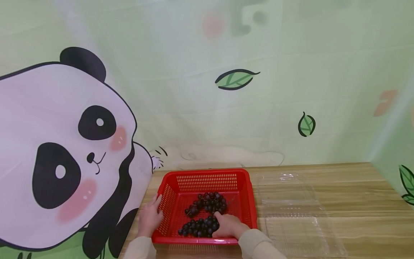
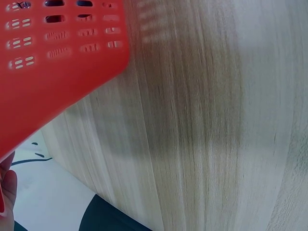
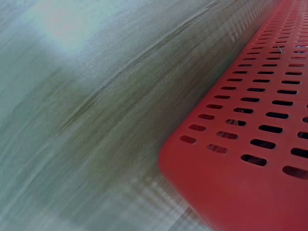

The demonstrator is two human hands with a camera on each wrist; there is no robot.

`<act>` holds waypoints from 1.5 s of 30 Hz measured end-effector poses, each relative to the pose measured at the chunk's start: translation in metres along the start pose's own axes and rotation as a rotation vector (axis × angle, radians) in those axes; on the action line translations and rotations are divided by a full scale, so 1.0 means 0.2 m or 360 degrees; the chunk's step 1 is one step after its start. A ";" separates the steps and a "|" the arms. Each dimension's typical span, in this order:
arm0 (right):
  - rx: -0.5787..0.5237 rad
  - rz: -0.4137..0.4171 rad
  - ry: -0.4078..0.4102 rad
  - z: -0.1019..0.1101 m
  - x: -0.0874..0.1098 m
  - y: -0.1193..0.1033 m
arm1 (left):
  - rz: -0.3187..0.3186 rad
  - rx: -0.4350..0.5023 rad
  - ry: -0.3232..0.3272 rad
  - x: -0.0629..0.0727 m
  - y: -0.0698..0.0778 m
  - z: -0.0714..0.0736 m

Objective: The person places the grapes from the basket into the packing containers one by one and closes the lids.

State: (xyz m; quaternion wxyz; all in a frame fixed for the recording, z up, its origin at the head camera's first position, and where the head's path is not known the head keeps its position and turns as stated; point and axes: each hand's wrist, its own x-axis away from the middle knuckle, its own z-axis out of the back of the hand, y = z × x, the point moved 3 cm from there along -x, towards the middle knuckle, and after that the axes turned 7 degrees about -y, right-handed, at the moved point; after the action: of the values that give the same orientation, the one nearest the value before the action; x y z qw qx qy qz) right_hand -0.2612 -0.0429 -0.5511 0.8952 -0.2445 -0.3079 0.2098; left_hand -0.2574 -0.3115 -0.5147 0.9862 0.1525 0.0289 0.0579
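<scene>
A red plastic basket [image 1: 207, 241] with slotted walls stands on the wooden table. Inside it lie dark purple grapes: one bunch [image 1: 211, 202] towards the middle and another bunch [image 1: 198, 227] near the front wall. My left hand [image 1: 150, 217] grips the basket's left rim; part of its fingers [image 2: 8, 185] shows beside the red wall in the left wrist view. Reaching over the front right of the basket, my right hand [image 1: 229, 226] holds the right end of the front bunch between thumb and fingers. The right wrist view shows the basket's outer wall [image 3: 231, 173] but not the hand.
To the right of the basket, a clear plastic clamshell box [image 1: 294, 216] lies unfolded on the wooden table [image 1: 362, 208]. Behind the table hangs a pale green cloth [image 1: 194, 108] printed with a panda and leaves.
</scene>
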 end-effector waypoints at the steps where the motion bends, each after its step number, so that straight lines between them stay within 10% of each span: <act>1: 0.0008 0.0006 0.0003 0.00 0.00 0.00 | -0.0002 0.0006 0.0003 0.00 0.00 0.00; 19: -0.0030 -0.0015 -0.0004 0.01 0.02 0.00 | -0.0087 0.0171 0.0060 -0.01 -0.02 0.01; 45: 0.0052 0.0075 0.0020 0.01 0.02 0.02 | 0.0027 0.0559 -0.0456 -0.06 -0.06 0.11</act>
State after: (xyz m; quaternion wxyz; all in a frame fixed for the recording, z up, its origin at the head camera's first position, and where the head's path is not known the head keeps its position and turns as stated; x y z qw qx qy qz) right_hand -0.2613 -0.0376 -0.5500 0.8958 -0.2383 -0.2929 0.2344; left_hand -0.2662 -0.3298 -0.4976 0.9380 0.3287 -0.1032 0.0380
